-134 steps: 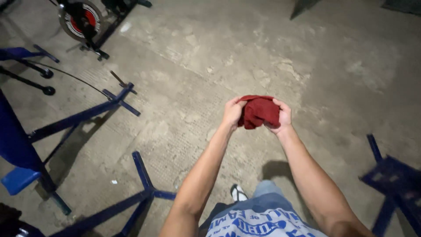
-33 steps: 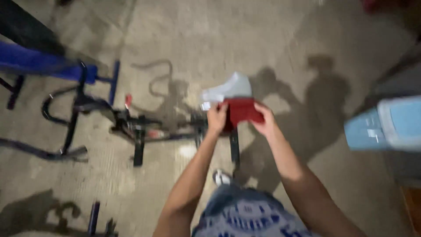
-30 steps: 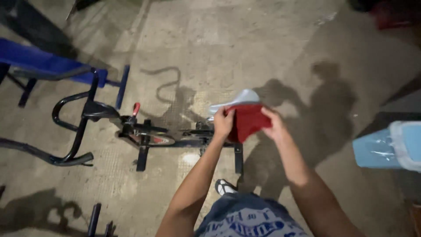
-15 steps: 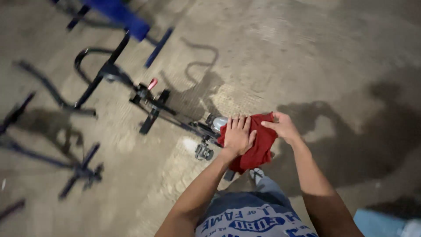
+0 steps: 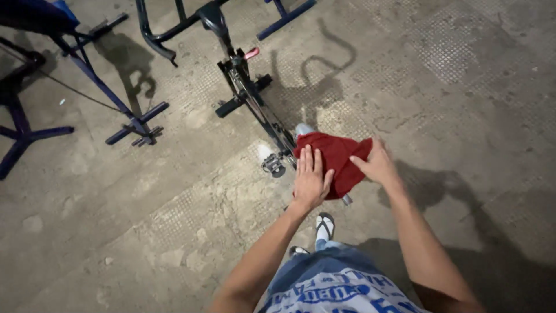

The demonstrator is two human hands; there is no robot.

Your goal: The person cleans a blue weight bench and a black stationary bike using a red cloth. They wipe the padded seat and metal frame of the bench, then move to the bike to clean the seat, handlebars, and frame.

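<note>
Half a second ago the exercise bike (image 5: pixel 249 93) lay slanted across the upper left of the head view with the blue stands far off; now the view has swung, so the bike's black frame runs from the top edge down to the hands, and its pedal (image 5: pixel 272 165) shows just left of them. The red cloth (image 5: pixel 336 159) was bunched lower and narrower under both hands then; now it lies spread wider over the bike's saddle, which it hides almost wholly, a pale sliver of the seat showing at its upper left edge. The blue pale bin seen a second ago at the right has gone out of view.

The left hand (image 5: pixel 310 179) lies flat, palm down, on the cloth's left part, its fingers (image 5: pixel 307 159) straight and slightly apart, pointing away from the body, pressing rather than clamping. The right hand (image 5: pixel 379 165) rests on the cloth's right edge, wrist bent, its fingers (image 5: pixel 362 164) stretched toward the left hand and loosely apart, thumb tip on the fabric; neither hand closes around the cloth. Both forearms reach forward from the body and converge at the saddle.

A blue metal stand (image 5: pixel 124 113) stands on the concrete floor (image 5: pixel 463 87) at the left, well apart from the hands. A sandalled foot (image 5: pixel 325 225) shows below the cloth.
</note>
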